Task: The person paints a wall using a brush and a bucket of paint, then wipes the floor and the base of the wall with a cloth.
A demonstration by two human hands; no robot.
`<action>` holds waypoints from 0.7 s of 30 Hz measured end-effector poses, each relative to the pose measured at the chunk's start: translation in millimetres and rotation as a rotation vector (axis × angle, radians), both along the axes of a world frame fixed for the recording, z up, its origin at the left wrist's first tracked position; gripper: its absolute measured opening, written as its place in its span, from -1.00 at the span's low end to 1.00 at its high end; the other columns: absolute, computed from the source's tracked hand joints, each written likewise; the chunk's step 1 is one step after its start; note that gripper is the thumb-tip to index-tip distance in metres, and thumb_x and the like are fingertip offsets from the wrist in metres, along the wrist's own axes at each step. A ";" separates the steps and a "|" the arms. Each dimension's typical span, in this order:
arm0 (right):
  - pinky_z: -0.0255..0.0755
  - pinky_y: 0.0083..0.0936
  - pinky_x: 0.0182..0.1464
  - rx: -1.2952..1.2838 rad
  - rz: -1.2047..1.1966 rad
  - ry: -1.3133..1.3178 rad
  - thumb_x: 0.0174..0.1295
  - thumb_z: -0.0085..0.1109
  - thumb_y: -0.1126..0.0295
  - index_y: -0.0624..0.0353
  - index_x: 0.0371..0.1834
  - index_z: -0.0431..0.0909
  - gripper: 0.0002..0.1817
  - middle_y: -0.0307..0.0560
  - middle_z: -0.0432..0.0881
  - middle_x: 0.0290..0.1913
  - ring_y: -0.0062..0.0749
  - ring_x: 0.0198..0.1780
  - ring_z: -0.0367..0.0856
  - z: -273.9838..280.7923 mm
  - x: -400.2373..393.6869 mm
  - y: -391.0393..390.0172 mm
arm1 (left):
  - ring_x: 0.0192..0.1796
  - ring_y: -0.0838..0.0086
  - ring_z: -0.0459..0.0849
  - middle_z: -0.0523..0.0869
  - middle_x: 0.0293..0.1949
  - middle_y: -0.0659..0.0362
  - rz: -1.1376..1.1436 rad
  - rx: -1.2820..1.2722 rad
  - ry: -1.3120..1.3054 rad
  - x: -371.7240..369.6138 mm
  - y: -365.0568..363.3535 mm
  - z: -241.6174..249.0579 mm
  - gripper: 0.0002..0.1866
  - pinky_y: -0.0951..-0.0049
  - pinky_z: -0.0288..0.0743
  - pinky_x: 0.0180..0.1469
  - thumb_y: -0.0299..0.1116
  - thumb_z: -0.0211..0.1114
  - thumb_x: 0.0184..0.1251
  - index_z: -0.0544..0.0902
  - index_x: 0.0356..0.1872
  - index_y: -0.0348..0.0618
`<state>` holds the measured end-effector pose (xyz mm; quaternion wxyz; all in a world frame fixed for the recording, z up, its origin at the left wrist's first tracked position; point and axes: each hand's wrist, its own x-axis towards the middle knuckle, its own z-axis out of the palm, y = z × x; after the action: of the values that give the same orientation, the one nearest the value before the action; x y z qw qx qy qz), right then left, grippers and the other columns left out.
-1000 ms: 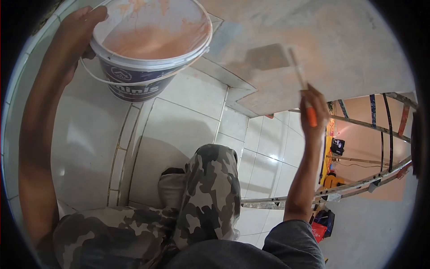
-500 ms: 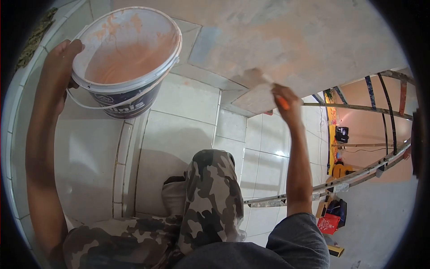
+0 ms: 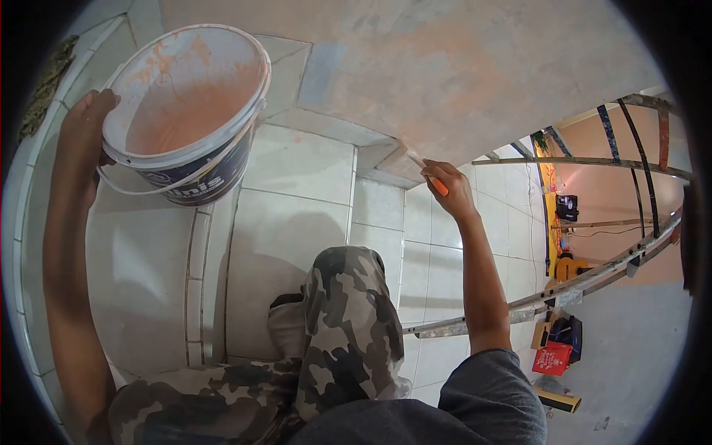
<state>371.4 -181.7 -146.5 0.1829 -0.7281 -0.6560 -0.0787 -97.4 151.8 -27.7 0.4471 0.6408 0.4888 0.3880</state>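
At the upper left my left hand (image 3: 83, 141) grips the rim of a white and dark-blue paint bucket (image 3: 215, 182), which is tilted toward me. Peach paint (image 3: 174, 122) coats its inside. My right hand (image 3: 450, 189) is closed around the orange handle of a paintbrush (image 3: 437, 183). The bristles touch the lower edge of the wall (image 3: 445, 81), just above the tile trim (image 3: 389, 162). The wall shows patchy peach and grey paint.
A metal ladder (image 3: 549, 298) stretches across the right side. Beyond it are a guitar (image 3: 569, 268), a red bag (image 3: 552, 359) and a black case (image 3: 567, 208). Tiled steps (image 3: 297, 167) lie in front of my camouflage-covered knee (image 3: 352, 297).
My right hand and the brush have moved left and slightly down along the wall's lower edge. The bucket and my left hand have shifted left and slightly down in view.
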 end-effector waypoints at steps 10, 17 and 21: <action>0.59 -0.29 -0.04 -0.033 0.032 -0.007 0.15 0.26 0.48 0.12 -0.23 0.65 -0.88 -0.05 0.72 -0.02 -0.09 -0.03 0.68 2.9 22.2 11.2 | -0.58 0.75 0.37 0.46 -0.55 0.42 -0.004 0.017 0.029 7.1 -12.5 4.6 -0.77 0.65 0.17 -0.55 -0.08 0.16 0.31 0.53 -0.35 0.01; 0.61 -0.33 -0.01 0.303 -0.126 -0.212 0.08 0.29 0.64 0.15 -0.22 0.65 -0.79 -0.03 0.71 0.01 -0.14 0.00 0.70 82.0 -14.3 -12.1 | -0.25 0.65 0.58 0.64 -0.28 0.28 -0.092 -0.083 0.128 -11.5 5.7 2.9 -0.67 0.62 0.43 -0.14 -0.06 0.14 0.45 0.60 -0.18 -0.14; 0.61 -0.36 -0.03 0.208 -0.017 -0.103 0.05 0.33 0.61 0.17 -0.23 0.66 -0.80 -0.01 0.71 0.01 -0.13 -0.03 0.71 74.6 -28.7 -13.2 | -0.25 0.65 0.58 0.63 -0.29 0.29 -0.093 -0.076 0.102 -8.7 5.8 1.0 -0.68 0.62 0.43 -0.13 -0.07 0.15 0.44 0.60 -0.19 -0.13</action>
<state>342.7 -194.9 -71.8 0.2229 -0.7056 -0.6466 -0.1853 -106.2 157.6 -26.7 0.4631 0.6643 0.4952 0.3148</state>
